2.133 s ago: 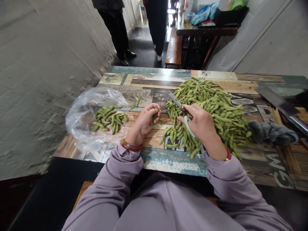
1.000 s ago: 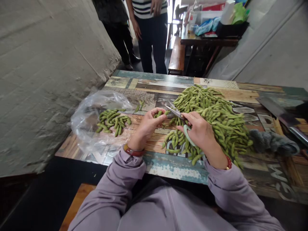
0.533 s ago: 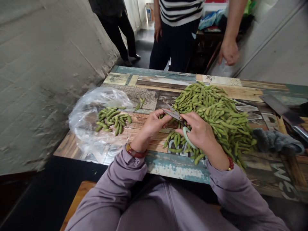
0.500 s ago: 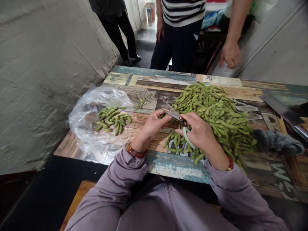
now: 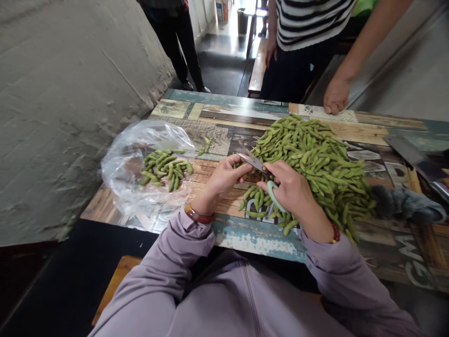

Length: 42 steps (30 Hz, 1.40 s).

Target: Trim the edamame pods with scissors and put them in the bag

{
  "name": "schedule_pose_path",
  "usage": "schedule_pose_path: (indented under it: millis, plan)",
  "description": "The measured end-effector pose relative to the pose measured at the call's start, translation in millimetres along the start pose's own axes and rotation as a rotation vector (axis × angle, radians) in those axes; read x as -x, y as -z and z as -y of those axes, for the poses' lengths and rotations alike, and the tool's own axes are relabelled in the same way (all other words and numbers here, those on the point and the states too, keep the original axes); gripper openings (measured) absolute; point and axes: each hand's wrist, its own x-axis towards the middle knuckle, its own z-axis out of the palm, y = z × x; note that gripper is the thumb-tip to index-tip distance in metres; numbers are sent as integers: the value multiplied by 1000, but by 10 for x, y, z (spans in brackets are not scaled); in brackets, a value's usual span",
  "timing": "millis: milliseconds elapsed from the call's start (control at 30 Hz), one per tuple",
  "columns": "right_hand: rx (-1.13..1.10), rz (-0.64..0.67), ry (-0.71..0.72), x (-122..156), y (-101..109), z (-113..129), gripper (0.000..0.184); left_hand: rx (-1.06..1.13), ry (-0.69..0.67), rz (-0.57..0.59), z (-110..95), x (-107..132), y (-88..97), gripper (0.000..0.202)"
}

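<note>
My right hand grips scissors by their pale green handle, blades pointing left and slightly apart. Closed in a pinch, my left hand is at the blade tips, holding a green soybean pod that its fingers mostly hide. A large heap of soybean pods spreads beyond and to the right of my right hand. On the left, a clear plastic bag lies on the table with a small group of pods on it.
Trimmings lie on the patterned table beyond my left hand. A cleaver and a grey fuzzy cloth are at the right. Across the table stands a person in a striped top; another person's dark-trousered legs show behind.
The striped-top person appears further right, and that person's hand has come down to the table's far edge. My hands and the scissors have barely moved.
</note>
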Motion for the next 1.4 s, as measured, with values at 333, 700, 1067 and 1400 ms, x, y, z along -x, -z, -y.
schedule_pose_path:
  millis: [333, 700, 1067, 1400]
  plan:
    - [71, 61, 16, 8, 38, 5, 34, -42, 17, 2, 37, 40, 51, 26]
    - [146, 74, 43, 16, -21, 19, 35, -95, 1, -54, 78, 133, 78, 25]
    - [226, 84, -60, 338, -31, 236, 36, -130, 8, 38, 131, 303, 53, 29]
    - [236, 19, -204, 833, -146, 535, 38, -200, 106, 199, 170, 515, 67, 31]
